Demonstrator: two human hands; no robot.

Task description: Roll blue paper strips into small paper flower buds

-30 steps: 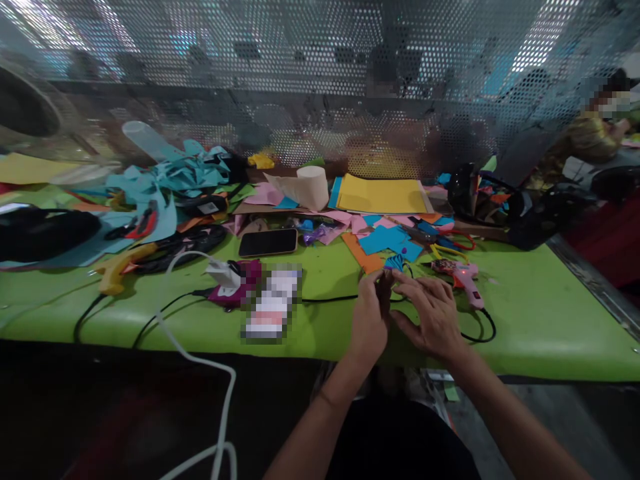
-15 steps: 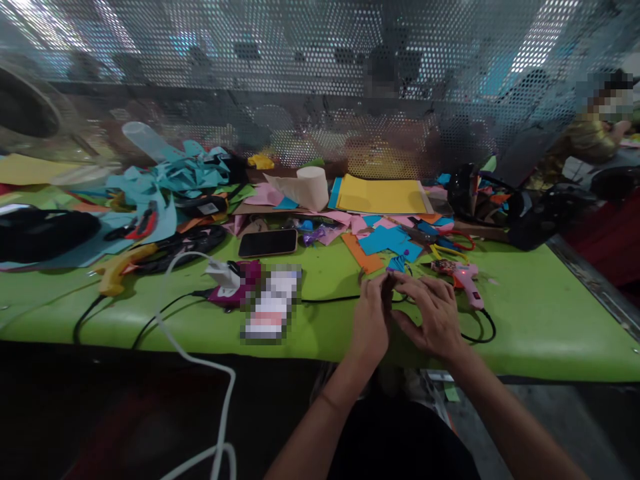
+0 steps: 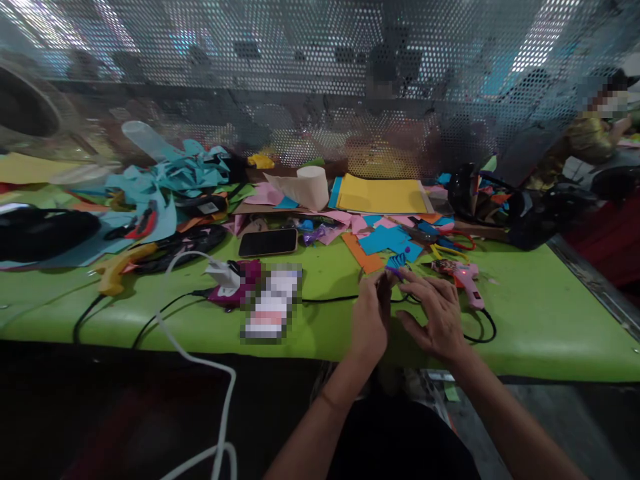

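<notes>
Near the front edge of the green table, my left hand [image 3: 371,317] is closed, its fingers pinched at a small purple strip [image 3: 393,271] that shows between the fingertips. Just to its right, my right hand [image 3: 434,313] has its fingers stretched forward and its thumb apart, the fingertips close to the strip. Whether they touch it is unclear. Right behind the fingertips is a small blue piece with dark stripes [image 3: 397,261]; I cannot tell whether it is joined to the strip. A pink glue gun [image 3: 463,277] lies right of my right hand.
Blue paper pieces [image 3: 383,240], an orange strip [image 3: 361,255] and yellow sheets [image 3: 383,197] lie beyond my hands. Leftward are a phone [image 3: 273,303], a dark phone [image 3: 268,243], a purple power block [image 3: 235,283] and a yellow glue gun [image 3: 120,270]. Another person [image 3: 595,137] is at far right.
The fingers of my right hand have drawn back slightly to the right, away from my left hand. More of the purple strip now shows between them.
</notes>
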